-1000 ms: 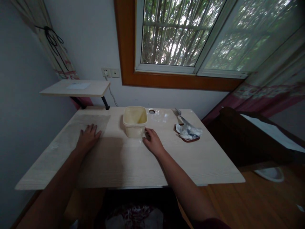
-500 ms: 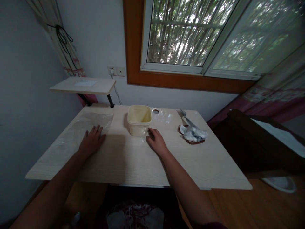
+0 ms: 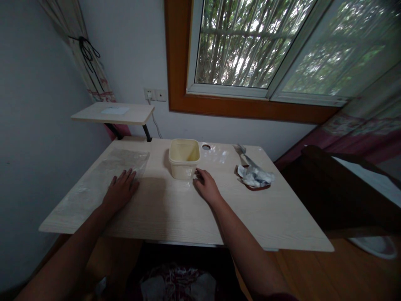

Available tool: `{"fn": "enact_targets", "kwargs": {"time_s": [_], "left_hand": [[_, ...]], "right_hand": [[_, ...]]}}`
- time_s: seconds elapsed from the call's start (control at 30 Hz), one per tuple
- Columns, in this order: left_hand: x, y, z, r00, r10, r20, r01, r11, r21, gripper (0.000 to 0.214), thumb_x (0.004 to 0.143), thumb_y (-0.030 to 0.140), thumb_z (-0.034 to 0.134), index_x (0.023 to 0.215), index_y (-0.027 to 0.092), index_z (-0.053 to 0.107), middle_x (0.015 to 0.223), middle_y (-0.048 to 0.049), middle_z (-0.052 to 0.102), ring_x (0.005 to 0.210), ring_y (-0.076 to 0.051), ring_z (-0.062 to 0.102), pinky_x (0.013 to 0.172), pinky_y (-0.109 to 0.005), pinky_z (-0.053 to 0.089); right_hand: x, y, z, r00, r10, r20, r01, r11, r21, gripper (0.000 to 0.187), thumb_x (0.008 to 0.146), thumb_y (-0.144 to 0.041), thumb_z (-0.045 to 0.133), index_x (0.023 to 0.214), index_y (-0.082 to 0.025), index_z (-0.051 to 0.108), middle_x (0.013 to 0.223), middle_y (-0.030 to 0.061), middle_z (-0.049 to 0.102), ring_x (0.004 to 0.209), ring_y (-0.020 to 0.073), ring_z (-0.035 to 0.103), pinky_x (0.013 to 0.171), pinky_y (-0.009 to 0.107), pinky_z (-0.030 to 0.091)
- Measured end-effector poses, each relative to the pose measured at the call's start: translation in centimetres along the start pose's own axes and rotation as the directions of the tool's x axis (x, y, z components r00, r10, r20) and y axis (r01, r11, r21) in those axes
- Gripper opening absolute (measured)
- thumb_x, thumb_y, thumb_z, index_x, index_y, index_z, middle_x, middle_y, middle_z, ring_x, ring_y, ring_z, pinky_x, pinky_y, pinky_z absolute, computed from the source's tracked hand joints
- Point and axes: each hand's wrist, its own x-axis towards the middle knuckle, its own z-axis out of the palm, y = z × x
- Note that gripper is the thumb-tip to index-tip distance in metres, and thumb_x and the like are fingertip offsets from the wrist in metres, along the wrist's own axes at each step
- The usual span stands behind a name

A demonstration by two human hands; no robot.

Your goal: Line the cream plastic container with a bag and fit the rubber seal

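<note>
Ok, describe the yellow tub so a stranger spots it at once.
Find the pale desk below the window. Left of its round hole stands a squarish tub, near the right hand. Unlike the flat clear sheet and crumpled bundle, it is pale yellow and open-topped.

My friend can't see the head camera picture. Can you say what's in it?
The person's left hand lies flat over a clear plastic sheet on a pale desk; the right hand, loosely curled, rests beside a cream plastic tub. Farther right lies a crumpled bundle; behind is a window.
</note>
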Motion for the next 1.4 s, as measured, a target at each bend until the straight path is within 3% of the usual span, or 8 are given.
{"fn": "enact_targets", "kwargs": {"time_s": [0.2, 0.33, 0.47, 0.57, 0.87, 1.13, 1.4], "left_hand": [[-0.8, -0.1, -0.1, 1.000, 0.009, 0.010, -0.009, 1.000, -0.022, 0.062, 0.101, 0.049, 0.030, 0.152, 0.016, 0.042, 0.163, -0.0145, 0.034, 0.152, -0.033, 0.028, 0.121, -0.057, 0.024], [0.0, -0.7, -0.7, 0.999, 0.011, 0.046, -0.010, 1.000, -0.028, 0.062, 0.101, 0.050, 0.030, 0.152, 0.017, 0.042, 0.161, -0.0140, 0.039, 0.149, -0.034, 0.035, 0.118, -0.055, 0.030], [2.7, -1.9, -1.9, 0.999, -0.015, 0.037, 0.017, 0.999, -0.046, 0.062, 0.100, 0.052, 0.029, 0.148, 0.017, 0.048, 0.153, -0.0140, 0.049, 0.135, -0.031, 0.052, 0.111, -0.045, 0.041], [5.4, -3.0, -2.4, 1.000, -0.004, 0.020, 0.005, 1.000, -0.022, 0.060, 0.099, 0.050, 0.031, 0.140, 0.014, 0.055, 0.143, -0.0157, 0.057, 0.129, -0.031, 0.055, 0.112, -0.042, 0.041], [12.4, -5.0, -1.7, 0.995, -0.073, 0.063, 0.068, 0.994, 0.085, 0.053, 0.092, 0.031, 0.040, 0.138, 0.014, 0.059, 0.135, -0.0193, 0.058, 0.118, -0.034, 0.056, 0.104, -0.046, 0.044], [14.7, -3.7, -2.0, 0.997, -0.027, 0.078, 0.014, 0.987, 0.163, 0.050, 0.094, 0.023, 0.031, 0.132, 0.018, 0.063, 0.126, -0.0215, 0.058, 0.116, -0.038, 0.051, 0.088, -0.049, 0.048], [16.3, -3.1, -1.9, 0.996, -0.015, 0.083, -0.003, 0.978, 0.209, 0.042, 0.095, 0.023, 0.033, 0.117, 0.015, 0.069, 0.123, -0.0229, 0.060, 0.115, -0.036, 0.052, 0.087, -0.046, 0.048]], "right_hand": [[0.0, 0.2, 0.1, 1.000, 0.008, -0.006, -0.007, 0.999, 0.038, 0.053, 0.085, -0.018, 0.058, 0.138, -0.022, 0.057, 0.116, 0.0101, 0.067, 0.102, 0.0230, 0.064, 0.097, 0.044, 0.053], [0.0, 0.3, 0.1, 1.000, 0.015, -0.012, -0.015, 0.999, 0.052, 0.052, 0.084, -0.019, 0.058, 0.137, -0.021, 0.057, 0.116, 0.0106, 0.067, 0.102, 0.0231, 0.064, 0.096, 0.044, 0.053], [0.0, 0.2, 0.0, 0.999, 0.025, -0.020, -0.023, 0.997, 0.074, 0.051, 0.084, -0.018, 0.057, 0.135, -0.020, 0.058, 0.117, 0.0104, 0.067, 0.102, 0.0223, 0.064, 0.096, 0.043, 0.053], [0.0, 0.1, -0.1, 0.999, 0.019, -0.039, -0.016, 0.997, 0.077, 0.049, 0.085, -0.018, 0.057, 0.134, -0.021, 0.059, 0.117, 0.0098, 0.068, 0.103, 0.0221, 0.064, 0.096, 0.043, 0.053], [0.1, 0.5, -0.1, 0.996, 0.036, -0.077, -0.026, 0.991, 0.130, 0.047, 0.085, -0.019, 0.057, 0.132, -0.021, 0.060, 0.117, 0.0095, 0.069, 0.100, 0.0210, 0.066, 0.094, 0.041, 0.054], [0.2, 0.3, -0.3, 0.994, 0.060, -0.094, -0.046, 0.989, 0.143, 0.046, 0.084, -0.017, 0.055, 0.130, -0.021, 0.061, 0.115, 0.0091, 0.069, 0.102, 0.0218, 0.066, 0.096, 0.041, 0.054], [0.2, 0.6, -0.2, 0.992, 0.069, -0.102, -0.053, 0.987, 0.155, 0.046, 0.085, -0.017, 0.055, 0.130, -0.021, 0.061, 0.117, 0.0094, 0.069, 0.104, 0.0222, 0.066, 0.095, 0.041, 0.054]]}}
